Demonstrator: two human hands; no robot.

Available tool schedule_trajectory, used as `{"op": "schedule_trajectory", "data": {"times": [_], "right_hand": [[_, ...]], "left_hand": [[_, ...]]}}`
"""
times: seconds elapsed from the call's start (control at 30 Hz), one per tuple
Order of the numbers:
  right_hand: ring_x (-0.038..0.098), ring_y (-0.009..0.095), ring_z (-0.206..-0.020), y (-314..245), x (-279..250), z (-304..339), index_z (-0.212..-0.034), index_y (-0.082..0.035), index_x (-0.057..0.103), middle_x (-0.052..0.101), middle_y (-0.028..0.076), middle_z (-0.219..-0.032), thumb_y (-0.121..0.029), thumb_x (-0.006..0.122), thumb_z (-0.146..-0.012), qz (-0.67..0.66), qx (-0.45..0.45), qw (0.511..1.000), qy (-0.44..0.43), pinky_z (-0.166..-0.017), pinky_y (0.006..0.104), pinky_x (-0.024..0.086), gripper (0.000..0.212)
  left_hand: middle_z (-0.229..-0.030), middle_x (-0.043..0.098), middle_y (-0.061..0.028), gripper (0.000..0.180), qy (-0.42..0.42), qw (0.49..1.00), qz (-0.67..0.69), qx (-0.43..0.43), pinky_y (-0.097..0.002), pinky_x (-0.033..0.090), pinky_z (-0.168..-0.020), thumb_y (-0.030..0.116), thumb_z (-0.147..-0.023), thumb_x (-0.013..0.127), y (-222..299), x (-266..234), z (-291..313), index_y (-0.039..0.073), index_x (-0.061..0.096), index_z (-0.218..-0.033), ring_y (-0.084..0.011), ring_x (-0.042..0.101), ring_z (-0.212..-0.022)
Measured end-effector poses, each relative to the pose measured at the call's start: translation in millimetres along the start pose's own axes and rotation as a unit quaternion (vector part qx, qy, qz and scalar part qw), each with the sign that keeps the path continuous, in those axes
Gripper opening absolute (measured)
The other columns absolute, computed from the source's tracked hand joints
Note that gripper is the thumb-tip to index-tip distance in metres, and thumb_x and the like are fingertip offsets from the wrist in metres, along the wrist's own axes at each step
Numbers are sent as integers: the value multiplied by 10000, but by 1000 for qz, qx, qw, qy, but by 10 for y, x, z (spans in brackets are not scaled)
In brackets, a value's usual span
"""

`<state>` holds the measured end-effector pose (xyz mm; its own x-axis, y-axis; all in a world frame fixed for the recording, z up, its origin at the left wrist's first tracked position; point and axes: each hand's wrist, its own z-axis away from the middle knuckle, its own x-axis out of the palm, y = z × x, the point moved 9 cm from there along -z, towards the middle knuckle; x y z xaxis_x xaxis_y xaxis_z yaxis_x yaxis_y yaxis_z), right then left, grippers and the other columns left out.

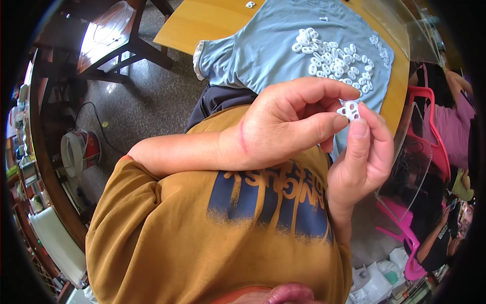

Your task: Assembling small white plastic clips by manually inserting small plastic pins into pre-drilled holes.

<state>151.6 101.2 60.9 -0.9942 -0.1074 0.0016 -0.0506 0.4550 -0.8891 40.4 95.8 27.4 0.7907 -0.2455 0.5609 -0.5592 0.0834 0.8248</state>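
Both my hands meet in front of my chest around a small white plastic piece (352, 109) with several holes in it. The thumb and fingers of my left hand (288, 121) pinch its left side. On the other side, my right hand (360, 157) grips it between thumb and fingertips. Just beyond the hands, a heap of similar white plastic pieces (331, 58) lies on a light blue cloth (273, 55). A smaller cluster of clear or whitish small parts (380, 50) rests on the cloth's right side.
The cloth covers part of a yellow wooden table (195, 23); one loose white piece (250, 4) lies at its far edge. A dark wooden stool (116, 48) stands at left. Pink chairs (430, 126) and other people (453, 119) are at right.
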Motion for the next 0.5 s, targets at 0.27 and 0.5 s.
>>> {"op": "schedule_trajectory", "data": {"times": [0.27, 0.5], "right_hand": [[520, 127, -821, -16, 22, -3, -1083, 40, 516, 518, 113, -1043, -16, 565, -825, -47, -23, 996, -67, -736, 231, 430, 268], [533, 147, -876, 15, -10, 19, -1092, 37, 528, 533, 114, -1046, -68, 571, -839, -37, -29, 996, -77, -784, 259, 434, 276]], "left_hand": [[-935, 591, -67, 387, -61, 997, 4, 47, -230, 485, -731, 36, -893, 495, 66, 76, 21, -17, 414, -1267, -102, 583, -771], [-977, 596, -85, 380, -51, 999, 15, 0, -236, 498, -737, 33, -892, 493, 10, 75, 36, -20, 418, -1261, -122, 602, -793]]}}
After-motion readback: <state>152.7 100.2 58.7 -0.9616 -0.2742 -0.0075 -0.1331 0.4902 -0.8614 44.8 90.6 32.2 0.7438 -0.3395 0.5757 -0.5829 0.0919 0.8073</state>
